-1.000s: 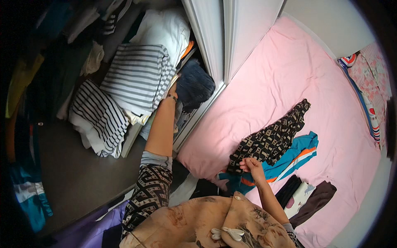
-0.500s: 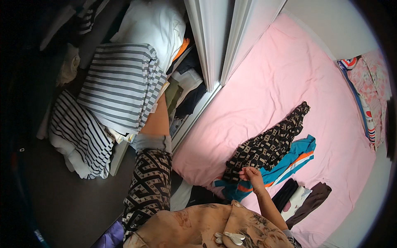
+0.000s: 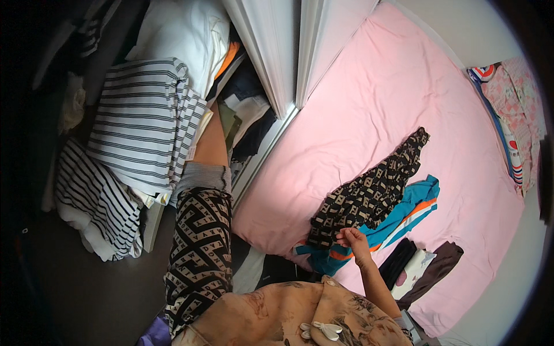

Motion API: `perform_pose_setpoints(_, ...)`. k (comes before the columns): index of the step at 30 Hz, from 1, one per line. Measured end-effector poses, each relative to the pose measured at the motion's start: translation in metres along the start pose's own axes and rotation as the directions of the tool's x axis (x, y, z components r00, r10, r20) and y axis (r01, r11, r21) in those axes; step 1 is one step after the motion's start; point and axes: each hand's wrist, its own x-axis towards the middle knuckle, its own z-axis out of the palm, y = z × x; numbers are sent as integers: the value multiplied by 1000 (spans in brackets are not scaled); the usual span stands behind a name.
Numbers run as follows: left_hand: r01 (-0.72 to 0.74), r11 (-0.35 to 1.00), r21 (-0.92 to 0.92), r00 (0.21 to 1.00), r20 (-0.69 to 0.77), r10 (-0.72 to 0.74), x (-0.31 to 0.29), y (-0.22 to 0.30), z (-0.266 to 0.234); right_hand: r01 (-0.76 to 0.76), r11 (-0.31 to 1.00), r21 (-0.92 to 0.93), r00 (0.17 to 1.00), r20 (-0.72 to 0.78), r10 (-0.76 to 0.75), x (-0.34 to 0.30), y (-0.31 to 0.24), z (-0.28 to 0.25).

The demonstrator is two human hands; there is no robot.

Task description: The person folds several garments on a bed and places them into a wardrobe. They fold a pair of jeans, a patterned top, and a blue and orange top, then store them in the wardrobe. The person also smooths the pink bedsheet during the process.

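Observation:
My left arm, in a patterned black-and-beige sleeve with a grey cuff, reaches into the closet. My left hand is out of sight behind a folded white shirt with dark stripes. Below that shirt hangs a black-and-white striped garment. Over the bed is my right hand, fingers curled together at the lower edge of a black-and-beige patterned garment. Whether the fingers grip its cloth is not clear. A teal garment with orange and white stripes lies partly under the patterned one.
White sliding door panels stand between the closet and the pink-sheeted bed. White clothes are piled at the closet's top. Rolled black, white and brown clothes lie near the bed's edge. A patterned pillow is at far right.
The striped clothes and door panels appear farther left in the view, and my left arm has shifted left with them. My right hand stays curled at the patterned garment's edge.

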Motion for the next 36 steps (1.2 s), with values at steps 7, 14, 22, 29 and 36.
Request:
perform_pose_setpoints(7,-20,1000,9,1000,5,20,-6,9,9,-11,1000,-21,999,-45,10,4,14,-9)
perform_pose_setpoints(14,-38,999,29,999,21,37,-1,30,14,24,1000,14,1000,-7,-24,8,26,-15)
perform_pose_setpoints(22,-344,879,329,933,226,281,-24,60,70,53,998,-22,998,-41,-53,5,39,-22)
perform_pose_setpoints(29,-501,821,274,865,121,488,-32,63,74,102,995,5,995,-3,-102,3,54,-29)
perform_pose_setpoints(36,-604,606,-517,793,-463,395,-230,90,-35,49,998,-49,997,-58,-51,-9,73,-42)
